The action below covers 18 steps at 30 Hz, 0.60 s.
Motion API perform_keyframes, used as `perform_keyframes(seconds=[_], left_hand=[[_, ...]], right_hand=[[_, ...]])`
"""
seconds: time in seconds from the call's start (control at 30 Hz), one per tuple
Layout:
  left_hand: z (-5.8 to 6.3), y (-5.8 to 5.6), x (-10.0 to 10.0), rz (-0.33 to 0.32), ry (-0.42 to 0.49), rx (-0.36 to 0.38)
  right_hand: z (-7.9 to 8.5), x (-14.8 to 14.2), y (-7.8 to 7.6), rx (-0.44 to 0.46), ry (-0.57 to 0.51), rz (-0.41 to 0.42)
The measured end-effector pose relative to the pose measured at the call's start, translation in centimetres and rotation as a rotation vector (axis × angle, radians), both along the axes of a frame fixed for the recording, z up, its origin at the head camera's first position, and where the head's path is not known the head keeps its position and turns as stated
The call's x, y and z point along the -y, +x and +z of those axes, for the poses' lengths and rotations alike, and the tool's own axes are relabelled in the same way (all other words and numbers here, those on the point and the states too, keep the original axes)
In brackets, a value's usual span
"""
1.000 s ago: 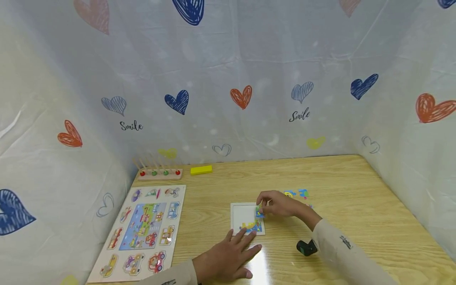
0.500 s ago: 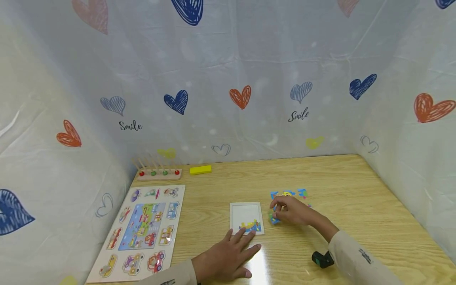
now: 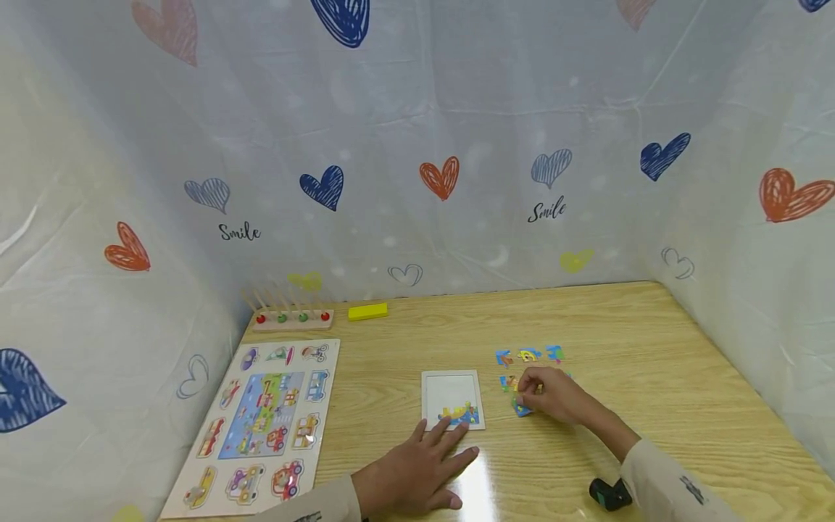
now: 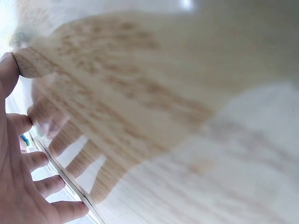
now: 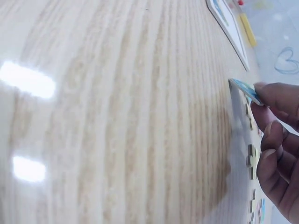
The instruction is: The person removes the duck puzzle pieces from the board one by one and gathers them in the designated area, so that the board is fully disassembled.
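Note:
My right hand (image 3: 553,395) pinches a blue and green jigsaw piece (image 5: 246,90) between thumb and index finger, tilted close over the table right of the white puzzle frame (image 3: 433,374). In the right wrist view the other fingers curl in loosely. My left hand (image 3: 424,467) lies spread with its fingertips on the frame's near edge. Along the bottom inside of the frame sit joined yellow and blue pieces (image 3: 462,413). Several loose pieces lie about the right hand, among them a blue one (image 3: 504,357), a yellow and blue one (image 3: 529,354) and a blue-green one (image 3: 554,353).
At the left lies a large vehicle puzzle board (image 3: 324,406). Behind it stand a wooden peg rack (image 3: 293,320) with red and green beads and a yellow block (image 3: 368,312). A black device (image 3: 609,494) is by the right wrist. A heart-printed curtain (image 3: 391,217) surrounds the table.
My right hand has moved from the frame's right edge rightward to the loose pieces, carrying the jigsaw piece with it. The left hand stays on the frame.

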<state>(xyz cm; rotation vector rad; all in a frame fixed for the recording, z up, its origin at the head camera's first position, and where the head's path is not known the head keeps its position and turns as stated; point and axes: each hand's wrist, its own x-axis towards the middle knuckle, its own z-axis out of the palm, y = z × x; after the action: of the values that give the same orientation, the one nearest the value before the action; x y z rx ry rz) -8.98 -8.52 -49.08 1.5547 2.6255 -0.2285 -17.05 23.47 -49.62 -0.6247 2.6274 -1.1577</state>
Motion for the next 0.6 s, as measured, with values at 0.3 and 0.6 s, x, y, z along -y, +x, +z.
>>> perform_keyframes(seconds=[0.3, 0.6], left_hand=[[-0.4, -0.1, 0.0, -0.002, 0.004, -0.002], [-0.3, -0.1, 0.0, 0.01, -0.007, 0.016]], right_hand=[[-0.4, 0.6, 1.1, -0.046, 0.095, -0.115], [0.0, 0.9, 1.7, -0.002, 0.166, -0.154]])
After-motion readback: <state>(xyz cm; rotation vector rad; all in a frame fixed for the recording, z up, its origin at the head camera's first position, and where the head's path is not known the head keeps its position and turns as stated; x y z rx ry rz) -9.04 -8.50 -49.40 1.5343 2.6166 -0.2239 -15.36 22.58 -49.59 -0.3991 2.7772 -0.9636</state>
